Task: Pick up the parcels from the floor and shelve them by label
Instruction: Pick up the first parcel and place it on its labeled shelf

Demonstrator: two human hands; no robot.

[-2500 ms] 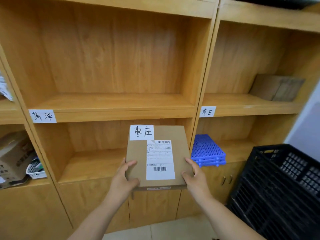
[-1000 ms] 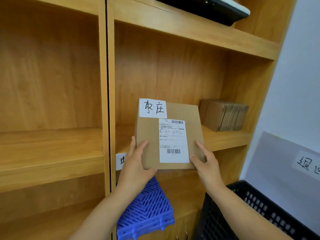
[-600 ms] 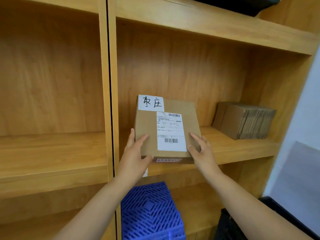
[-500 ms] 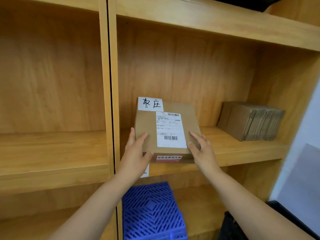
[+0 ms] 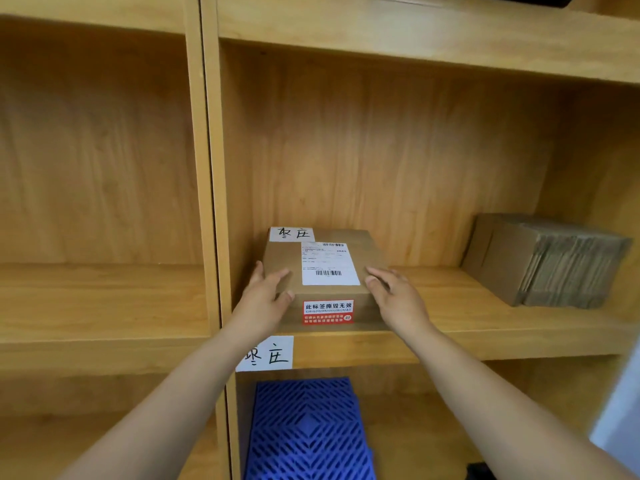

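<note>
A flat brown cardboard parcel (image 5: 322,271) lies on the middle board of a light wooden shelf unit (image 5: 450,320), at the left end of the right-hand bay, close to the upright divider (image 5: 211,168). Its top carries a white printed shipping label (image 5: 329,263) with barcodes and a white handwritten paper tag (image 5: 291,234) at the far left corner; a red and white sticker (image 5: 328,311) is on the near side face.

The left hand (image 5: 265,299) rests against the parcel's near left corner, fingers spread over the top and thumb at the front edge. The right hand (image 5: 398,296) lies flat against the right side, fingers extended. Neither hand's grip is clenched; both are loose and flat on the box.

A second handwritten white label (image 5: 268,355) is stuck on the front edge of the same board, just below the parcel. Farther right on that board stands a stack of flattened brown cardboard boxes (image 5: 550,259), well apart from the parcel. On the board below lies a blue perforated plastic panel (image 5: 308,431). The bay to the left is bare wood. A pale wall (image 5: 620,417) shows at the lower right edge.
</note>
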